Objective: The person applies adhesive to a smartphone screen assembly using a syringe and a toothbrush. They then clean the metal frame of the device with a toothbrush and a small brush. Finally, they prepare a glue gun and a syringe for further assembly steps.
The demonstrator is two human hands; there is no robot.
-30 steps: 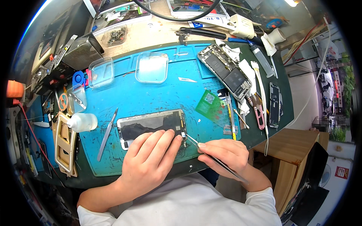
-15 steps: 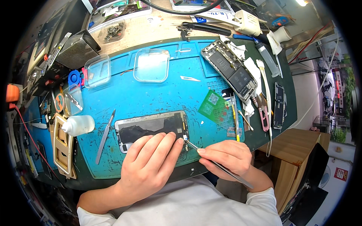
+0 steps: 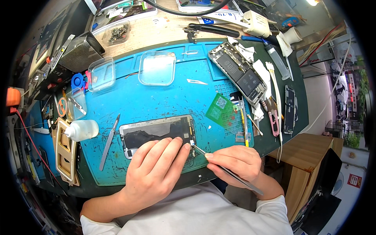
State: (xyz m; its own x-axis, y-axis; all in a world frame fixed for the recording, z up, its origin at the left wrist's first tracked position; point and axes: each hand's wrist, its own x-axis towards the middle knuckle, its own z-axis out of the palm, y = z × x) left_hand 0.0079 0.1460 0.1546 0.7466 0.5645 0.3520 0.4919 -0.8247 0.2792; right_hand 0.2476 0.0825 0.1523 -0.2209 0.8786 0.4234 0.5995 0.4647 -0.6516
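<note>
- The phone screen panel [image 3: 156, 130] lies back side up on the blue repair mat [image 3: 156, 102], in front of the person, partly covered by the left hand [image 3: 154, 170].
- The left hand's fingers are stretched out close together, resting over the panel's near right part and not curled round anything visible; they seem to steady it.
- The right hand [image 3: 236, 162] has its thumb and fingers clamped on metal tweezers [image 3: 235, 176], whose tips reach a tiny pale piece at the panel's right end. Whether the tips grip it is too small to tell.
- Done, by the look of it: the panel's back is exposed, with small parts bare along its right end.
- In hand, as I judge it: fine work at that end. Whether the piece is coming off or going on, I cannot tell.
- Left undone: the opened phone body [image 3: 237, 72] lies apart at the far right with its insides uncovered and no screen on it. Whether the two belong together is not shown.
- The loose pointed blade [image 3: 197, 82] and green stencil card [image 3: 220, 109] lie untouched.
</note>
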